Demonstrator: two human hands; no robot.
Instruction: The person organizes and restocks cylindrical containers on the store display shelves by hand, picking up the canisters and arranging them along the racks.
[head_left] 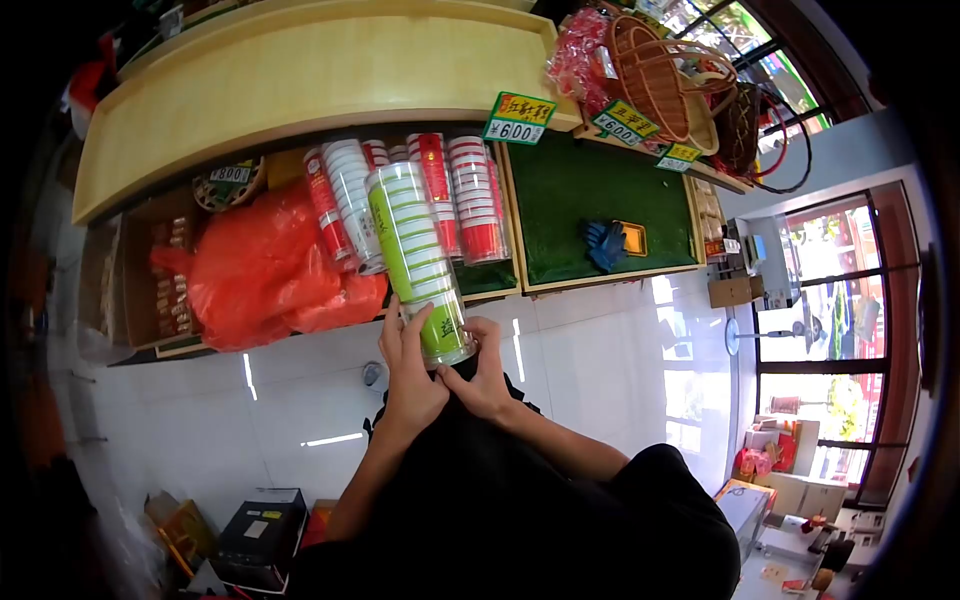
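A tall clear tube of stacked green-and-white cups or tubs (415, 250) is held between both hands, its lower end near my body and its upper end towards the shelf. My left hand (412, 365) wraps the lower left side, fingers along the tube. On the lower right side, my right hand (485, 370) closes round the bottom end. Just behind the tube, similar clear tubes with red and white stacks (478, 200) lie on the green shelf. A bulging red plastic bag (260, 260) sits to their left.
Blue gloves (604, 244) and a small yellow tray (633, 238) lie on the green-lined shelf (560, 200). Price cards (519, 118) hang from the upper wooden shelf (330, 65). Wicker baskets (650, 80) stand at upper right. A black box (262, 540) is on the floor.
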